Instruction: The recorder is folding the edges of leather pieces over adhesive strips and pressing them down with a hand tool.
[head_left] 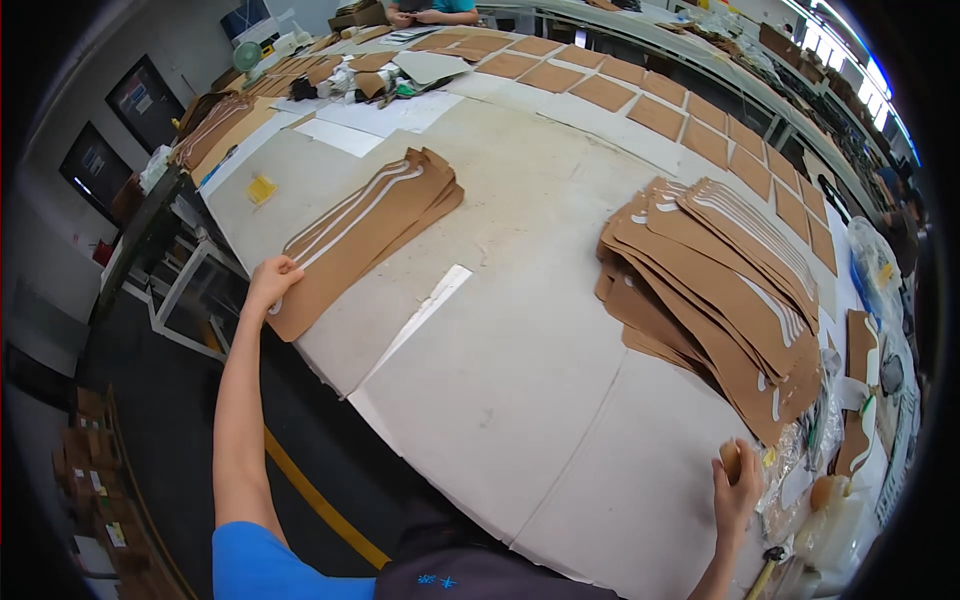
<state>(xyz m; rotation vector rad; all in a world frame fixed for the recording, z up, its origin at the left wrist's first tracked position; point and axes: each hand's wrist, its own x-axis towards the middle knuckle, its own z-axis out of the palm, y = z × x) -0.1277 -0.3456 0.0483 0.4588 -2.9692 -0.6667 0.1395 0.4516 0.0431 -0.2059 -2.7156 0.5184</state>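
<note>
My left hand point(268, 285) is at the near end of a small pile of long brown panels point(375, 225), its fingers pinched together on the top panel's left edge beside the white strips. These curved white strips point(345, 215) run lengthwise along the panels. In my right hand point(738, 492), close to the table's right side, is a small tan block point(731, 461) with a rounded end; the fingers wrap round it and hide part of its shape. Just beyond that hand lies a larger, fanned stack of similar brown panels point(690, 290), several with white curved strips.
A narrow white strip point(420, 315) lies on the pale table point(500, 420). Rows of brown pieces point(655, 115) cover the far side. Clear plastic bags point(830, 530) and a handled tool point(768, 570) crowd the right edge. Another person point(435, 12) sits at the far end.
</note>
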